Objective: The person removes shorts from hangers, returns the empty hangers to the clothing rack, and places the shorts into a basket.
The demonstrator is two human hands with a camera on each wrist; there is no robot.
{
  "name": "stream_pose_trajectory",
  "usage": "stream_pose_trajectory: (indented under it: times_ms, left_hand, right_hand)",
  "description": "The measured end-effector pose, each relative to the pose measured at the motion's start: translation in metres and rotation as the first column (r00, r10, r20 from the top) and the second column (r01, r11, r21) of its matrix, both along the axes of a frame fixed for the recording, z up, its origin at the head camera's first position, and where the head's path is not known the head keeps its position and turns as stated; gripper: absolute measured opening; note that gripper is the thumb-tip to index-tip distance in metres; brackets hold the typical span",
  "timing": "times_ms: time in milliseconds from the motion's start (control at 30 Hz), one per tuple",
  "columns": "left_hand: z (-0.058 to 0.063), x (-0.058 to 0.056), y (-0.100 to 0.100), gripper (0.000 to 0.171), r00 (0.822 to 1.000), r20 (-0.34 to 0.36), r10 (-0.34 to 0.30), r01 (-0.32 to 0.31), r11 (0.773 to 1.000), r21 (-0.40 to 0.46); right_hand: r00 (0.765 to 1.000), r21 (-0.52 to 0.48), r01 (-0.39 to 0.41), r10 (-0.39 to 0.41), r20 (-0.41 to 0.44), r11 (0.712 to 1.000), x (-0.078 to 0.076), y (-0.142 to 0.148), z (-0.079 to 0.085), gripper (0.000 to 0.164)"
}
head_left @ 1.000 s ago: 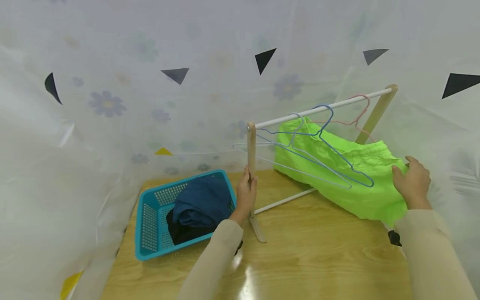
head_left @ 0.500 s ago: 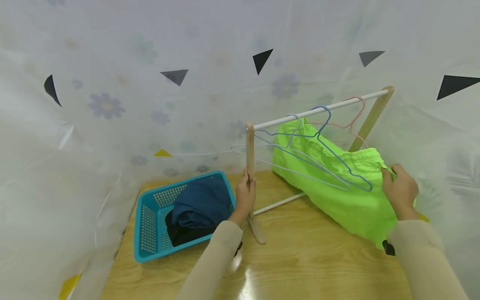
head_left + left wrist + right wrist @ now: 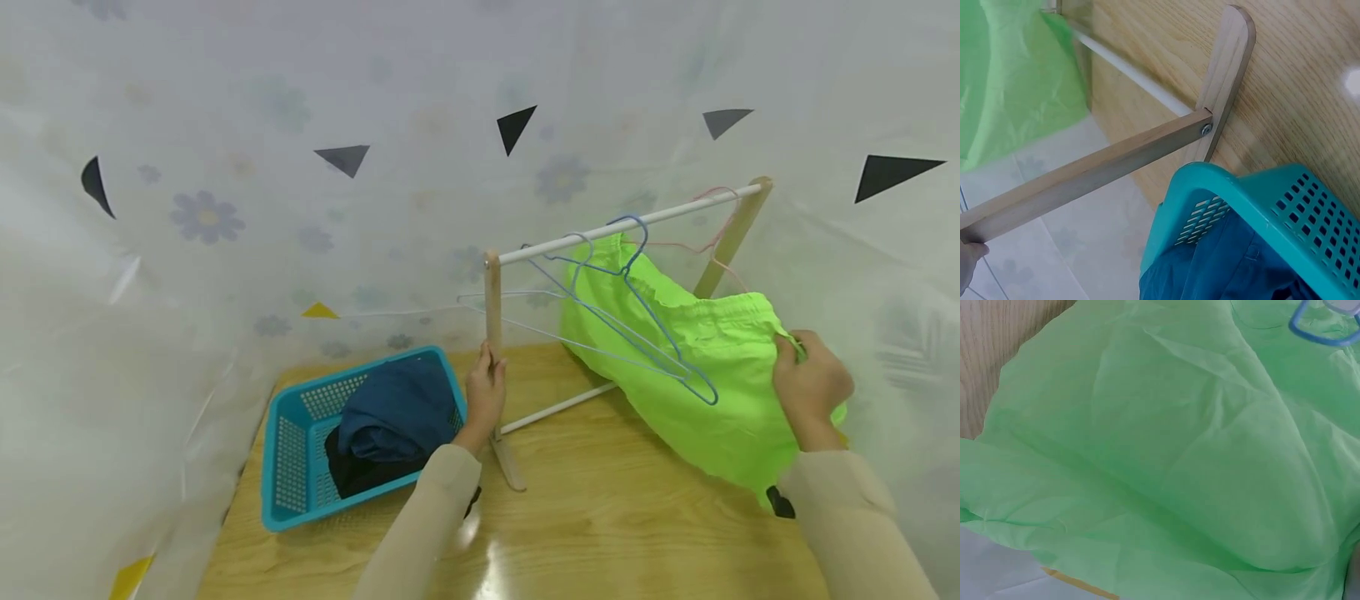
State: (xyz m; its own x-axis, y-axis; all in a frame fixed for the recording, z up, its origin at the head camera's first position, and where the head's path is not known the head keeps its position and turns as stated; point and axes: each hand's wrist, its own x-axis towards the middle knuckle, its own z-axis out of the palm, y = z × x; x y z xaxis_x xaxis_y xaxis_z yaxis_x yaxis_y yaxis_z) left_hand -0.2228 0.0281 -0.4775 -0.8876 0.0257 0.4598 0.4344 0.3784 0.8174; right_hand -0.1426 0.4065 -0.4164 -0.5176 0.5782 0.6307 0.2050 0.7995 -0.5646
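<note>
My left hand [image 3: 486, 393] grips the near wooden upright [image 3: 492, 304] of a small clothes rack, and only a bit of that hand shows at the edge of the left wrist view. Bright green shorts [image 3: 697, 379] with a gathered waistband hang at the rack's right part. At the waistband's right end, my right hand [image 3: 813, 383] pinches the fabric between thumb and fingers. Green cloth fills most of the right wrist view. In front of the shorts are a blue hanger [image 3: 651, 304] and a pale hanger [image 3: 573, 287]; a pink hanger [image 3: 712, 248] is on the bar behind.
A turquoise basket [image 3: 272, 467] holding dark blue cloth [image 3: 401, 408] and black cloth [image 3: 352, 475] stands left of the rack on the wooden table [image 3: 600, 533]. The rack's white top bar [image 3: 675, 213] slants up rightward; a lower bar [image 3: 558, 407] runs near the tabletop.
My right hand has gone from lying loosely against the shorts to pinching their waistband. The blue hanger has swung a little down and left. My left hand stays on the upright.
</note>
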Motion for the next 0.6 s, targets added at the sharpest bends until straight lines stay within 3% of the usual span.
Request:
stream_pose_trajectory:
  times_ms: [300,433,600]
  left_hand:
    - [-0.002,0.001,-0.001,0.049,0.999,-0.031,-0.010,0.010,1.000,0.013]
    - [-0.003,0.001,-0.001,0.050,1.000,0.001,-0.019,0.019,1.000,0.010]
    - [-0.002,0.000,-0.001,0.050,1.000,0.012,-0.023,0.023,1.000,0.009]
  right_hand:
    - [0.998,-0.174,0.068,-0.063,0.030,0.982,0.024,0.002,0.008,0.037]
    - [0.995,-0.186,0.102,-0.097,0.034,0.977,0.038,0.005,-0.001,0.037]
    - [0.988,-0.230,0.131,-0.108,0.113,0.964,0.059,0.006,-0.018,0.039]
